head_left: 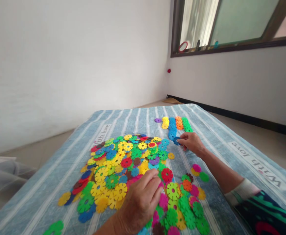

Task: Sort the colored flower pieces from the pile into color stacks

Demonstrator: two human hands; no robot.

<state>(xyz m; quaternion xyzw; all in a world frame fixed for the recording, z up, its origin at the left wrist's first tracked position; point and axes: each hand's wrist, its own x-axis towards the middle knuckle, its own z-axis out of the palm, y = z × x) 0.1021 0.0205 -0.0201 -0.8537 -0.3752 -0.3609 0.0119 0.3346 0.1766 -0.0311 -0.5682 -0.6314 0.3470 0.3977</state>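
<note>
- Right hand (191, 143), just right of frame centre, pinches a blue snowflake disc (176, 141) between thumb and fingertips, at the near end of the blue row (172, 128).
- Left hand (140, 200), low centre, rests palm-down with fingers loosely curled on the mixed pile of discs (123, 163); it grips nothing that I can see.
- Sorted rows by colour lie above the right hand: yellow row (165, 122), orange row (179, 122), green row (187, 124), and a single purple disc (158, 120). The held disc apparently matches its row.
- Everything sits on a striped blue cloth (218, 143).
</note>
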